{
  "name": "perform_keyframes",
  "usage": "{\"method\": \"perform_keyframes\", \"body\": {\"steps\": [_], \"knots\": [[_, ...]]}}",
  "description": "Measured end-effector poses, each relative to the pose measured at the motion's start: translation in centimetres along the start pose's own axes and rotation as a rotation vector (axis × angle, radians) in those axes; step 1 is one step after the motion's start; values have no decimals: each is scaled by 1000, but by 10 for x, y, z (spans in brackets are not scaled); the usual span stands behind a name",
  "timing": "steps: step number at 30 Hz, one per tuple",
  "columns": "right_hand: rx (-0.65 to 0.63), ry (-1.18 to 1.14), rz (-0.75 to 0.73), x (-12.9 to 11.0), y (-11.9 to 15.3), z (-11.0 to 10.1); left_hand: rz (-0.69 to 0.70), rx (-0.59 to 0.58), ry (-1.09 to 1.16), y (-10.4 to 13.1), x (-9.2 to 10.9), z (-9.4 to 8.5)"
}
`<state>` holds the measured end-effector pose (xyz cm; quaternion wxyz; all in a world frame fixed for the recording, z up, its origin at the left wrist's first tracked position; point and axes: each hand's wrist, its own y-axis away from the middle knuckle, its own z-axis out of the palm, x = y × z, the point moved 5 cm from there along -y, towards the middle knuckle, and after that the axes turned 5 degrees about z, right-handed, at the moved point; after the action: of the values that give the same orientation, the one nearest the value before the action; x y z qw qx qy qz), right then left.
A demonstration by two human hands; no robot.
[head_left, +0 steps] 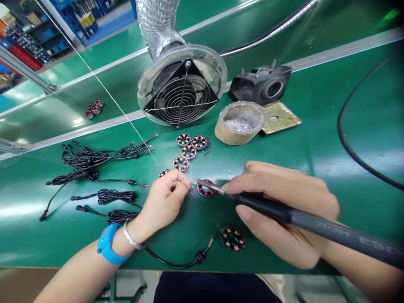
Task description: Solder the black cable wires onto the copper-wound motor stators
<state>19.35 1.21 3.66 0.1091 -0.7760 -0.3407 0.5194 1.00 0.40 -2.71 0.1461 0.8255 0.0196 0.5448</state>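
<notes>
My right fingers (252, 184) grip a soldering iron (299, 220), tip at a red ring (205, 194). My left fingers (181, 190) pinch together; on what, I can't tell.

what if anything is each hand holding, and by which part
Right hand: a soldering iron, by the front of its handle. Left hand: cannot be told.

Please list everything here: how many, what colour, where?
Bench: one, green, throughout
Fan: one, black, far centre
Duct: one, silver, above fan
Hose: one, silver, upper right
Stand: one, black, beside fan
Sponge: one, yellowish, near stand
Tub: one, tan, beside sponge
Cables: several, black, left
Rings: over ten, copper or red, centre, upper left
Cord: one, black, right
Wire: one, pale, upper left
Shelves: several, blurred, upper left
Iron: one, black-grey, right
Wristband: one, blue, left
Bangle: one, silver, left
Left hand: one, centre
Right hand: one, right
</notes>
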Motion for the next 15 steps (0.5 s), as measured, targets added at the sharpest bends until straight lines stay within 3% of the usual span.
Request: {"method": "perform_keyframes", "body": {"steps": [15], "knots": [[23, -21, -77, 5, 5, 10, 4, -2, 10, 1, 1, 0]]}}
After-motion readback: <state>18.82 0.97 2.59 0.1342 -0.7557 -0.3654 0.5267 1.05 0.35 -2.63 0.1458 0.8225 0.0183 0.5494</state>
